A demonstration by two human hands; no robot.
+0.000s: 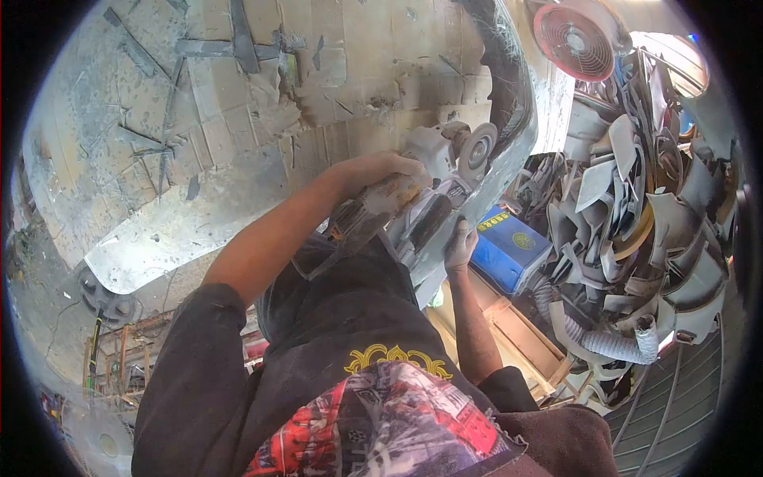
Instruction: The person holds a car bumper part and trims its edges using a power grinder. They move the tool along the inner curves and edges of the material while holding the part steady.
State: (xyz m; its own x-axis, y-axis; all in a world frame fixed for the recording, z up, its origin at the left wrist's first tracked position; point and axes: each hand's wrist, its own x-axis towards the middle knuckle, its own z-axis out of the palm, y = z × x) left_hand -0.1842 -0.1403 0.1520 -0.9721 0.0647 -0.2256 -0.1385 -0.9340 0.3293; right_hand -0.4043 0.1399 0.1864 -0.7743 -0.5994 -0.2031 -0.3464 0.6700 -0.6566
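My left hand (401, 171) is wrapped round the body of a dusty angle grinder (373, 208). The grinder's round disc (478, 149) faces the raised edge of a large grey moulded panel (520, 95), right at its rim. Lower down that same edge, my right hand (459, 248) grips the panel, thumb up on the near face and the other fingers hidden behind it. Cardboard (358, 71) with torn strips and dust lies across the panel's wide inner surface.
A blue tin (511, 250) stands beyond my right hand, beside a wooden frame (517, 330). Curved grey offcuts (612, 183) are heaped on the right with a flexible duct (624, 343). A red round fan (574, 40) stands at the top right.
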